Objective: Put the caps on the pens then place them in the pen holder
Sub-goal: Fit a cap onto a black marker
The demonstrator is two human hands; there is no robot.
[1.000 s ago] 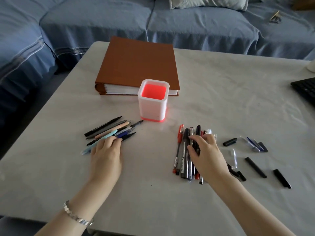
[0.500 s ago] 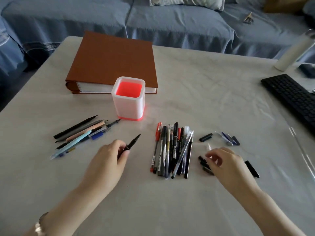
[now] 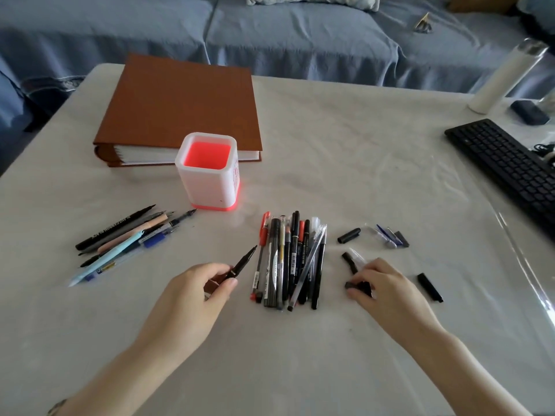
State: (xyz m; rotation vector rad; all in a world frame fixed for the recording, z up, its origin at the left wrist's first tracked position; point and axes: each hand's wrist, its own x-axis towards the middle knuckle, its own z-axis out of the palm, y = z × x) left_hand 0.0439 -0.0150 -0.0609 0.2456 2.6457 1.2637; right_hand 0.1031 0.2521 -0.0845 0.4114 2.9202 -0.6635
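Black pen (image 3: 244, 260), one, gripped by left hand (image 3: 192, 295); right hand (image 3: 387, 291) pinches one cap (image 3: 356, 285).

We see a pale table (image 3: 360, 151) in soft light; at twelve o'clock a blue-covered sofa (image 3: 300, 40) runs along its far edge.

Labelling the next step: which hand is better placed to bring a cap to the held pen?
Right. The right hand pinches a black cap beside the other loose caps. The left hand is busy holding the uncapped black pen, across the pen pile.
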